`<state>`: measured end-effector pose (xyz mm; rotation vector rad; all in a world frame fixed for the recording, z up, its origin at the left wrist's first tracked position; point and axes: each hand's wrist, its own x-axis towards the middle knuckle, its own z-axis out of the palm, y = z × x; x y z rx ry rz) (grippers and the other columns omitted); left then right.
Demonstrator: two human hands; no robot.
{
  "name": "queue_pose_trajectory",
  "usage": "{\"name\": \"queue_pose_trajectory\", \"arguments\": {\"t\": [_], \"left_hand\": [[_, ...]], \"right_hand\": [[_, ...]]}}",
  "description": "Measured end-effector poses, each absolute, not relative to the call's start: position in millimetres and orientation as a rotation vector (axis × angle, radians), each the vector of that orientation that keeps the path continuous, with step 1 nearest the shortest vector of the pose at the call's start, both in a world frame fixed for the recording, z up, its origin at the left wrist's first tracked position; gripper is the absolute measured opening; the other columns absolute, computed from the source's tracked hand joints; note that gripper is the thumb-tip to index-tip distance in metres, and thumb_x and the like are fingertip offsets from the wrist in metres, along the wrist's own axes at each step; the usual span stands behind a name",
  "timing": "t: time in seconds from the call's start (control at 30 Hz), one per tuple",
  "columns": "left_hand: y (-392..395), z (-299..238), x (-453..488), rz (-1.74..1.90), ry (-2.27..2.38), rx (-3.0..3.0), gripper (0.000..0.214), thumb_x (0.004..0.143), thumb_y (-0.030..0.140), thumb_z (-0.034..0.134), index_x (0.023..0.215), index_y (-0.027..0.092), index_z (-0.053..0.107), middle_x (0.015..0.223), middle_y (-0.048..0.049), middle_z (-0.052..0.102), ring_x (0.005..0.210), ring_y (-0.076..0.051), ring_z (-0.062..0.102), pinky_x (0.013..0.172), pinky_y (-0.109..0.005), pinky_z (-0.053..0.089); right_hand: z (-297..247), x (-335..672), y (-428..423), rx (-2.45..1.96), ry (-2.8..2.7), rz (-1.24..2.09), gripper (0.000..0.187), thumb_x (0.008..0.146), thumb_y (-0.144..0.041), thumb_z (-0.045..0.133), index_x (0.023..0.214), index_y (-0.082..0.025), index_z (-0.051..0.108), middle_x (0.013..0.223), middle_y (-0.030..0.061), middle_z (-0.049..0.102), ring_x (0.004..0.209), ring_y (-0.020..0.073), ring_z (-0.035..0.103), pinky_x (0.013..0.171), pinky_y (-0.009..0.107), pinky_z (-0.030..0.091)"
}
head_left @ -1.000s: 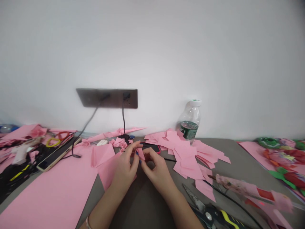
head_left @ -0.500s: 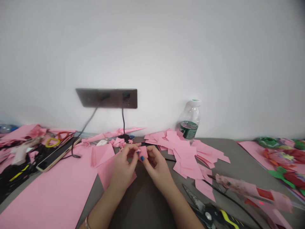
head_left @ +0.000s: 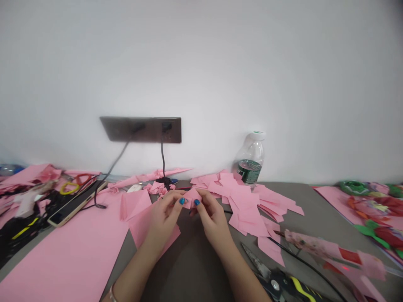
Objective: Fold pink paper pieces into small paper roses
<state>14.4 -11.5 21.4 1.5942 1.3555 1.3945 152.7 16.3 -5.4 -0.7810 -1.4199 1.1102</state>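
A small pink paper piece [head_left: 190, 197] is held up between my two hands, its top edge coming to a point. My left hand [head_left: 163, 220] pinches its left side between thumb and fingers, and my right hand [head_left: 211, 216] pinches the right side the same way. Both thumbs press on the near face; the fingertips behind the paper are partly hidden. Pink sheets [head_left: 138, 226] lie beneath and beside my left hand. Right of my right hand spreads a loose pile of cut pink paper pieces [head_left: 244, 201].
A bottle [head_left: 250, 165] stands against the wall. Pliers [head_left: 270, 277] and a paper-wrapped tool [head_left: 327, 249] with a cable lie at right, colourful paper flowers [head_left: 374, 205] beyond. At left are a phone [head_left: 75, 203], a large pink sheet [head_left: 69, 256] and scissors handles [head_left: 69, 187]. Cords hang from a wall socket [head_left: 141, 129].
The paper piece has turned from squarish to a pointed top. My thumbs have moved apart and slightly up, and my right hand has shifted a little right.
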Motion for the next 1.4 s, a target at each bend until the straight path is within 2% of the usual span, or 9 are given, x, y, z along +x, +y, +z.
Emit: {"name": "queue_pose_trajectory", "arguments": {"t": [0.13, 0.23, 0.33, 0.57, 0.73, 1.03, 1.17, 1.3, 1.4], "left_hand": [[-4, 16, 11, 1.434, 1.306, 1.382, 0.011, 0.083, 0.031, 0.062, 0.088, 0.020, 0.063, 0.085, -0.0025, 0.068, 0.082, -0.018, 0.064, 0.075, -0.029, 0.051], [2, 11, 9, 1.433, 1.217, 1.168, 0.028, 0.075, 0.030, 0.072, 0.098, 0.021, 0.060, 0.084, -0.0013, 0.068, 0.082, -0.017, 0.065, 0.073, -0.028, 0.051], [3, 8, 10, 1.369, 1.143, 1.053, 0.030, 0.071, 0.030, 0.076, 0.096, 0.019, 0.063, 0.089, -0.0031, 0.067, 0.083, -0.016, 0.063, 0.073, -0.027, 0.049], [-1, 12, 13, 1.292, 1.077, 1.016, 0.025, 0.070, 0.029, 0.078, 0.088, 0.018, 0.065, 0.086, -0.0029, 0.066, 0.076, -0.014, 0.060, 0.070, -0.026, 0.046], [1, 9, 11, 1.323, 1.161, 1.013, 0.028, 0.069, 0.031, 0.078, 0.089, 0.018, 0.064, 0.086, -0.0023, 0.064, 0.073, -0.013, 0.058, 0.064, -0.024, 0.044], [-1, 12, 11, 1.289, 1.150, 1.072, 0.022, 0.072, 0.029, 0.077, 0.086, 0.017, 0.065, 0.082, -0.0028, 0.065, 0.074, -0.014, 0.060, 0.069, -0.026, 0.047], [0, 9, 12, 1.300, 1.077, 0.998, 0.021, 0.077, 0.034, 0.073, 0.090, 0.019, 0.067, 0.088, -0.0022, 0.066, 0.078, -0.014, 0.061, 0.075, -0.028, 0.050], [1, 8, 12, 1.264, 1.092, 1.018, 0.024, 0.082, 0.041, 0.066, 0.082, 0.018, 0.069, 0.078, -0.0024, 0.065, 0.075, -0.015, 0.060, 0.073, -0.028, 0.050], [0, 12, 11, 1.222, 1.200, 1.184, 0.019, 0.079, 0.037, 0.068, 0.079, 0.018, 0.070, 0.072, -0.0010, 0.064, 0.071, -0.015, 0.058, 0.069, -0.026, 0.047]], "right_hand": [[-7, 152, 15, -0.830, -1.454, 1.070, 0.024, 0.091, -0.030, 0.050, 0.109, -0.020, 0.063, 0.079, 0.0023, 0.062, 0.059, 0.0144, 0.059, 0.056, 0.026, 0.052], [-8, 152, 14, -0.844, -1.468, 1.062, 0.025, 0.092, -0.032, 0.050, 0.109, -0.021, 0.063, 0.079, 0.0025, 0.062, 0.060, 0.0147, 0.058, 0.056, 0.026, 0.052], [-9, 152, 15, -0.843, -1.405, 1.079, 0.026, 0.092, -0.036, 0.052, 0.110, -0.021, 0.062, 0.085, 0.0043, 0.064, 0.063, 0.0153, 0.059, 0.057, 0.026, 0.052], [-11, 153, 21, -0.802, -1.294, 1.181, 0.027, 0.086, -0.046, 0.062, 0.088, -0.020, 0.058, 0.076, 0.0024, 0.063, 0.061, 0.0140, 0.058, 0.053, 0.024, 0.051], [-10, 153, 22, -0.779, -1.312, 1.186, 0.027, 0.086, -0.046, 0.063, 0.083, -0.020, 0.057, 0.072, 0.0000, 0.059, 0.059, 0.0125, 0.055, 0.054, 0.024, 0.051], [-10, 154, 21, -0.783, -1.367, 1.270, 0.025, 0.082, -0.041, 0.064, 0.073, -0.020, 0.055, 0.067, -0.0008, 0.055, 0.061, 0.0145, 0.054, 0.057, 0.026, 0.048], [-10, 156, 21, -0.820, -1.347, 1.258, 0.024, 0.083, -0.040, 0.063, 0.075, -0.019, 0.057, 0.067, -0.0012, 0.055, 0.058, 0.0134, 0.052, 0.055, 0.025, 0.044], [-8, 158, 23, -0.833, -1.295, 1.252, 0.025, 0.082, -0.041, 0.063, 0.076, -0.018, 0.059, 0.068, -0.0013, 0.055, 0.057, 0.0126, 0.051, 0.055, 0.024, 0.044], [-7, 158, 23, -0.824, -1.280, 1.258, 0.025, 0.081, -0.042, 0.064, 0.075, -0.018, 0.059, 0.068, -0.0007, 0.056, 0.057, 0.0128, 0.051, 0.055, 0.024, 0.044]]}}
